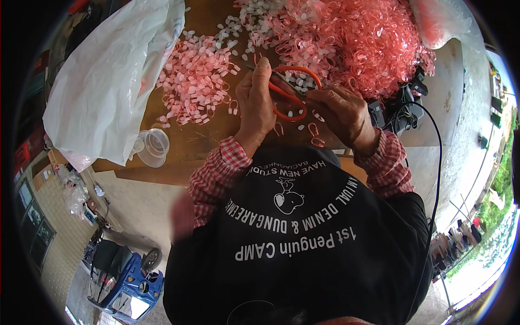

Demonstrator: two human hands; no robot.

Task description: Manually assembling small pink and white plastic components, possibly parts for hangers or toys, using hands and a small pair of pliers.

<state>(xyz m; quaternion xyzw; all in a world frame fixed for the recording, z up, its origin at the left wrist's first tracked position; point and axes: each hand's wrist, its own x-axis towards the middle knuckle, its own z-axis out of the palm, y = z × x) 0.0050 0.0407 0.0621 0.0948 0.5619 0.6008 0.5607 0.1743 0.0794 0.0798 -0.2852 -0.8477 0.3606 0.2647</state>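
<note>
A pair of scissors with orange-red handles (297, 69) lies between my two hands above the wooden table. My left hand (257, 100) is closed around the scissors, thumb pointing up. Beside the handle loops, the fingers of my right hand (338, 111) are pinched together; whatever is in them is too small to make out. Just below the hands, a few pink loops with pale tabs (313, 130) lie loose. Left of my left hand spreads a pile of pink looped pieces (192, 81).
A much bigger heap of pink loops (363, 40) fills the table's far right. Small whitish oval pieces (230, 27) lie scattered at the back. At left are a white plastic bag (111, 81) and a clear plastic cup (154, 149). A black device with a cable (406, 108) sits at right.
</note>
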